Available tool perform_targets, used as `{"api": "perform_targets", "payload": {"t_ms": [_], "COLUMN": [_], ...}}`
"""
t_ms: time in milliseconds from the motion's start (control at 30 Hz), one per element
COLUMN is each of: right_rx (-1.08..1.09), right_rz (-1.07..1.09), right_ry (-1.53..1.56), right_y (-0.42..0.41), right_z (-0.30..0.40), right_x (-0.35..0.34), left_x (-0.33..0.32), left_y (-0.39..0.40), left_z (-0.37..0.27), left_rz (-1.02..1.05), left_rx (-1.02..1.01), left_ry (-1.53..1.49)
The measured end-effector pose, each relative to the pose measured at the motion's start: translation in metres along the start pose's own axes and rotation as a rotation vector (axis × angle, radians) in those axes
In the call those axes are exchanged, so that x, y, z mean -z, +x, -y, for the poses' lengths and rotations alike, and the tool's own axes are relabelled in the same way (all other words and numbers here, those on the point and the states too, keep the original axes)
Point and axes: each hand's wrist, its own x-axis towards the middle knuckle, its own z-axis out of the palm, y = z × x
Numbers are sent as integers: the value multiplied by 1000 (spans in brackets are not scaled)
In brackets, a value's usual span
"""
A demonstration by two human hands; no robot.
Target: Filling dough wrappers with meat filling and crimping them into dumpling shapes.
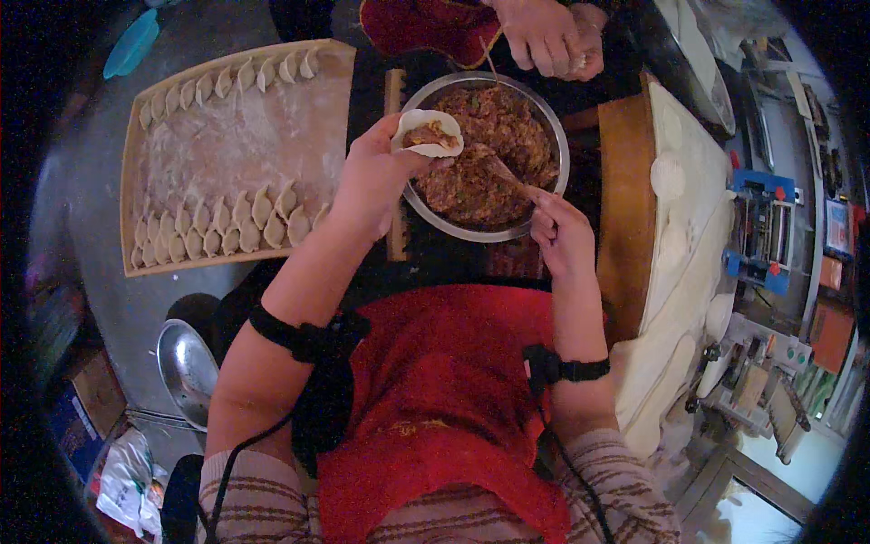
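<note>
A round white dumpling wrapper (pixel 401 144) lies across the fingers of my left hand (pixel 374 170), cupped a little. On it sits a portion of brown meat filling (pixel 429 136). My right hand (pixel 563 228) grips the handle of a flat wooden spatula (pixel 506 174), whose far end rests at the filling in the bowl. The wide steel bowl (pixel 561 146) holds a large mass of minced filling (pixel 469 194), and my left hand is over its left rim. A second thin stick (pixel 488 60) leans out at the bowl's far edge.
To the left, a floured wooden tray (pixel 238 143) carries rows of folded dumplings (pixel 221 216). Another person's hands (pixel 554 41) are pressed together beyond the bowl. Round wrappers (pixel 668 178) lie on a floured table (pixel 686 224) at right. A metal basin (pixel 187 364) stands lower left.
</note>
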Motion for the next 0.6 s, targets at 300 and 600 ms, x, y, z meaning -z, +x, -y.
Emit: {"api": "perform_targets", "payload": {"t_ms": [300, 600], "right_rx": [499, 1041], "right_rz": [-67, 10], "right_ry": [-424, -1058], "right_y": [-59, -88], "right_z": [11, 3], "right_x": [-44, -61], "left_x": [-10, -5], "left_y": [-4, -10], "left_z": [17, 13], "left_rz": [-3, -81], "left_rx": [-72, -251], "left_ry": [231, 398]}}
